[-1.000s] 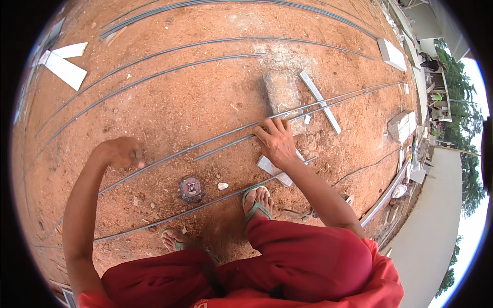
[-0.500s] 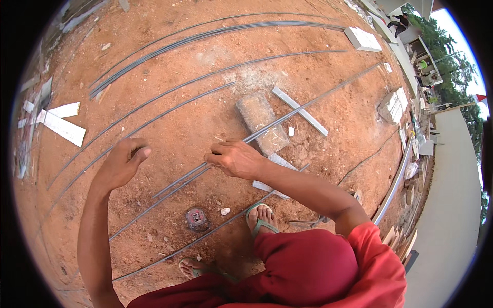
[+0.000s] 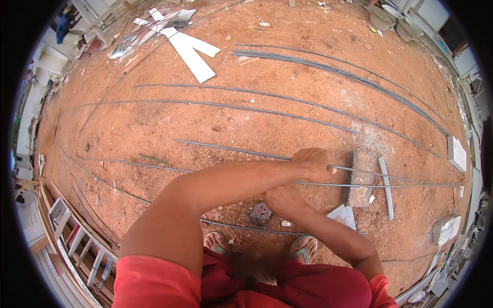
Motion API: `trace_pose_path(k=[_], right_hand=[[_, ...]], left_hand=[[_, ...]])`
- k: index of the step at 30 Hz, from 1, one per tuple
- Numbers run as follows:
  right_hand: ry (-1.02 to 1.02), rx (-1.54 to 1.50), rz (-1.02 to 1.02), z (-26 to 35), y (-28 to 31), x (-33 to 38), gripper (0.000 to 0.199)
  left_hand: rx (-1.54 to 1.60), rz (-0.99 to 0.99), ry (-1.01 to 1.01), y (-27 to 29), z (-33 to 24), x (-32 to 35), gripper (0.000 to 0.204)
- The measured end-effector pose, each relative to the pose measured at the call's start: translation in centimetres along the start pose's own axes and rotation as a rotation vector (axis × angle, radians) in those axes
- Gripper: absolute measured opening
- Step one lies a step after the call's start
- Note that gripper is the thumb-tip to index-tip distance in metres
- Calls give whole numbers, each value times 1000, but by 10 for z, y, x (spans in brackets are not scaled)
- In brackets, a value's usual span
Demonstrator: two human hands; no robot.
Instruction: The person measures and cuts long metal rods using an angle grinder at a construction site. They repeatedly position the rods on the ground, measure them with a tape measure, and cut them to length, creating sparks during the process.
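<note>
My left hand [image 3: 311,162] is closed round a long thin steel rod [image 3: 231,148], reaching across my body. That rod slants over a rough concrete block [image 3: 361,177] and meets a second steel rod [image 3: 328,185] towards the right. Below my left wrist, my right hand [image 3: 283,199] is beside the second rod; its fingers are hidden behind my left forearm, so whether it grips anything cannot be told. A flat grey metal bar [image 3: 385,187] lies just right of the block. On the soil near my feet is a small, dark, round object with a reddish top [image 3: 261,213].
More rods [image 3: 328,71] lie bundled and singly across the reddish soil beyond my hands. White boards [image 3: 192,56] rest at the far left, and a pale block [image 3: 456,153] sits at the right. A ladder [image 3: 77,238] lies at the near left. Another rod [image 3: 246,226] crosses by my feet.
The view has swung left. My left hand, earlier raised and free of the rods, has crossed to the right and closed on one. My right hand, earlier on the rods, is now partly covered.
</note>
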State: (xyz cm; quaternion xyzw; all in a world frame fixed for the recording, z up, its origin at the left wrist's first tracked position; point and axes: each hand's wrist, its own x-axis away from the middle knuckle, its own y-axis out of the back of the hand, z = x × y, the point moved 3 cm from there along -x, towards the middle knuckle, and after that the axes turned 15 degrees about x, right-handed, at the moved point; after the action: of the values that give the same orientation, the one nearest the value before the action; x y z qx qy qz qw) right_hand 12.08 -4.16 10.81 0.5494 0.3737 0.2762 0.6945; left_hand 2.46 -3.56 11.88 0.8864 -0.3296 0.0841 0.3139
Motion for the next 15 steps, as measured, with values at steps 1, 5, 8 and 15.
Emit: trace_pose_path(k=[1,5,8,15], right_hand=[[0,-87,216,1,-2,22,46],[-528,176,-182,-102,34,111,50],[-789,548,-211,-200,62,181,55],[-673,418,178,-316,37,286,28]], left_hand=[[-38,-40,33,17,13,9,64],[-176,-149,104,92,59,47,60],[-238,-241,178,132,103,79,62],[-312,-277,145,184,174,111,57]])
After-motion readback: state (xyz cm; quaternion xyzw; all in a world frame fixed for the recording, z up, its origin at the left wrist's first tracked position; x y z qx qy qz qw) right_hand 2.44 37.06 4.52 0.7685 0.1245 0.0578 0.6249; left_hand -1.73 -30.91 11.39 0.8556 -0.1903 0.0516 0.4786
